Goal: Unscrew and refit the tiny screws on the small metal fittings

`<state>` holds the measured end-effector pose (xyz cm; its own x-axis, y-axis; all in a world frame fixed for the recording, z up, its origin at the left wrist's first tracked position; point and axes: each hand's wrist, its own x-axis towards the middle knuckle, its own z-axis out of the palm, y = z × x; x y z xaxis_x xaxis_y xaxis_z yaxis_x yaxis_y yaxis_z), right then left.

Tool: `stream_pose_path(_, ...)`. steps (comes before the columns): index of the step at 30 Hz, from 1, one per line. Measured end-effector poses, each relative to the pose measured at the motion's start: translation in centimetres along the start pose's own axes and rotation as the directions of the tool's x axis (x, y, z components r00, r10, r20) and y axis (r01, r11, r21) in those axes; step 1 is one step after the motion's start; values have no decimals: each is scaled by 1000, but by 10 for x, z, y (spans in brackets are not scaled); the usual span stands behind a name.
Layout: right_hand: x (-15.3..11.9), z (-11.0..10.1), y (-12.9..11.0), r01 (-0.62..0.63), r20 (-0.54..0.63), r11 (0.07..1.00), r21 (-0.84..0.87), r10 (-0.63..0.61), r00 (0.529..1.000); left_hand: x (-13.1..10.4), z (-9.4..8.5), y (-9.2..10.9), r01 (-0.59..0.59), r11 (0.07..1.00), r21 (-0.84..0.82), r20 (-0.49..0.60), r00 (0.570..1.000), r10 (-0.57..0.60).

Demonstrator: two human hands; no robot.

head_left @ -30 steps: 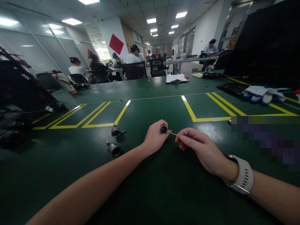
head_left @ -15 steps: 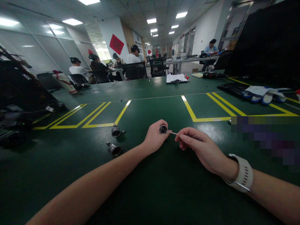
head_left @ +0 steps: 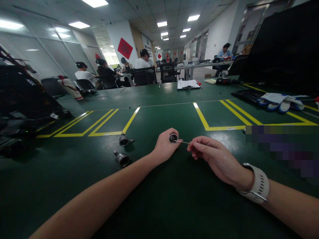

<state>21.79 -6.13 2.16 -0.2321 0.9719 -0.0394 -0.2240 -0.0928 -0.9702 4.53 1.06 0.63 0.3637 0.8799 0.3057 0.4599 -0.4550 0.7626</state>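
My left hand (head_left: 164,146) is wrapped round a metal cup-shaped part (head_left: 173,138), its round opening facing me. Between the thumb and fingers of my right hand (head_left: 208,151) is a thin metal rod (head_left: 183,142), whose far tip reaches the mouth of the cup. What lies deep inside the cup is too small to tell. Left of my left hand, two similar metal cups stand out on the green table: one farther off (head_left: 123,140) with a small metal piece (head_left: 132,140) beside it, and one nearer (head_left: 122,160), close to my left forearm.
Yellow tape (head_left: 225,128) marks areas on the green table (head_left: 159,199). A clipboard with paper (head_left: 188,84) lies at the far edge. White and blue gloves (head_left: 280,100) rest at the right, near a large black object (head_left: 284,49). Dark equipment (head_left: 22,96) stands left. Several people sit beyond.
The rod and my right hand have shifted very slightly, and the rod lies a little flatter. Both hands keep their holds.
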Motion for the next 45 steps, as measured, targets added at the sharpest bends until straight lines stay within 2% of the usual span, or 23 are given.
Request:
stream_pose_path(27, -1, -1, 2, 93, -31, 983, -156, -99, 995, 0, 1, 2, 37, 999, 38, -50, 998, -35)
stream_pose_path(34, -1, -2, 3, 117, -7, 975, -191, -120, 993, 0, 2, 1, 38, 998, 56, -64, 997, -35)
stream_pose_path(39, -2, -3, 3, 162, -22, 943, -292, -176, 984, 0, 2, 0, 48, 996, 77, -61, 997, -43)
stream_pose_path(45, -7, 2, -1, 215, 23, 827, -519, -238, 971, 2, 4, 0, 39, 995, 97, -64, 997, -33)
